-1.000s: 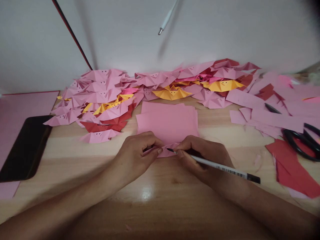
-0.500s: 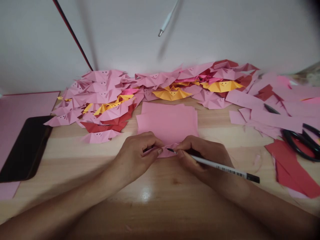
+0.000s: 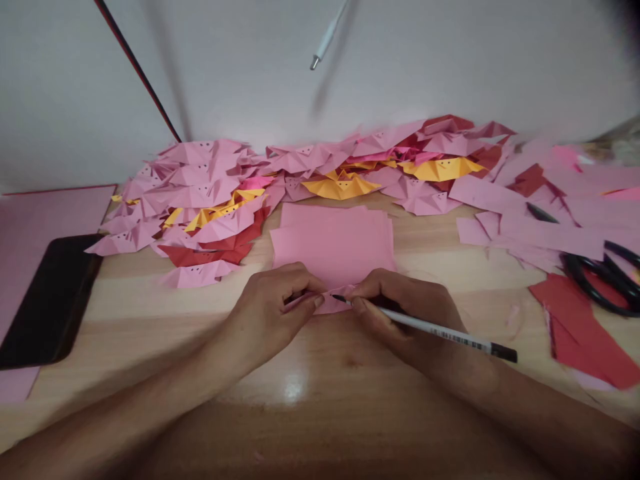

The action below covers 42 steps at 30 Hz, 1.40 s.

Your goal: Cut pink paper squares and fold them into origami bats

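Observation:
My left hand (image 3: 273, 308) pinches the left end of a small folded pink paper bat (image 3: 332, 306) between thumb and fingers. In my right hand (image 3: 415, 307) is a white pen (image 3: 440, 328) with a black end, its dark tip at the middle of the folded paper. The right end of that paper lies by my right fingertips, which partly hide it. Just behind both hands is a stack of pink paper sheets (image 3: 334, 237) on the wooden table (image 3: 300, 413).
Folded pink, red and yellow paper bats (image 3: 200, 175) with dotted faces line the wall. To the left, a black phone (image 3: 53, 300) lies on pink paper. Paper strips (image 3: 545, 230), black-handled scissors (image 3: 595, 290) and red paper pieces (image 3: 580, 333) lie at right.
The pen tip stays near the middle of the folded paper, with hardly any hand movement. The whole view has shifted slightly.

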### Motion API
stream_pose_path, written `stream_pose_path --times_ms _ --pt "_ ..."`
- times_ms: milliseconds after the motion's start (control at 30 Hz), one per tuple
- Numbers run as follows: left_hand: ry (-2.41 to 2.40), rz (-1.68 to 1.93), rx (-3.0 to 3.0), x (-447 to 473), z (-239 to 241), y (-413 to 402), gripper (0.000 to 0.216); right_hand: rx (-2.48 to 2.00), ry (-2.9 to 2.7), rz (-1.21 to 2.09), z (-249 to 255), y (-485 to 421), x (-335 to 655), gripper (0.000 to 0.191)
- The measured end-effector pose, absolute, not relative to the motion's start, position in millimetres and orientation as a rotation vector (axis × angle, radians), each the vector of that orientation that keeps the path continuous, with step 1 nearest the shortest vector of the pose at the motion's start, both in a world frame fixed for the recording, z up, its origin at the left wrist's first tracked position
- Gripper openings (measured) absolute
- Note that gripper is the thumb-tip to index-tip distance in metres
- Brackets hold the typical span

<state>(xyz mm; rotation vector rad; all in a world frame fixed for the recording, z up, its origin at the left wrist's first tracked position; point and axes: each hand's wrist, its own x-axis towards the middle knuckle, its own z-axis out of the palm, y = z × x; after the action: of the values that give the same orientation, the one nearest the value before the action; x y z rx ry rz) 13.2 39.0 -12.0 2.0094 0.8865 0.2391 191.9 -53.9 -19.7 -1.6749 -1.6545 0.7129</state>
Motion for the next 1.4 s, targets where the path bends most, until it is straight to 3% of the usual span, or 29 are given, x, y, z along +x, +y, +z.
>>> stream_pose_path --times_ms 1400 --pt "0.911 0.242 2.017 15.1 -11.8 38.7 0.014 -1.669 -1.590 0.720 -13.4 -53.2 194.5 0.011"
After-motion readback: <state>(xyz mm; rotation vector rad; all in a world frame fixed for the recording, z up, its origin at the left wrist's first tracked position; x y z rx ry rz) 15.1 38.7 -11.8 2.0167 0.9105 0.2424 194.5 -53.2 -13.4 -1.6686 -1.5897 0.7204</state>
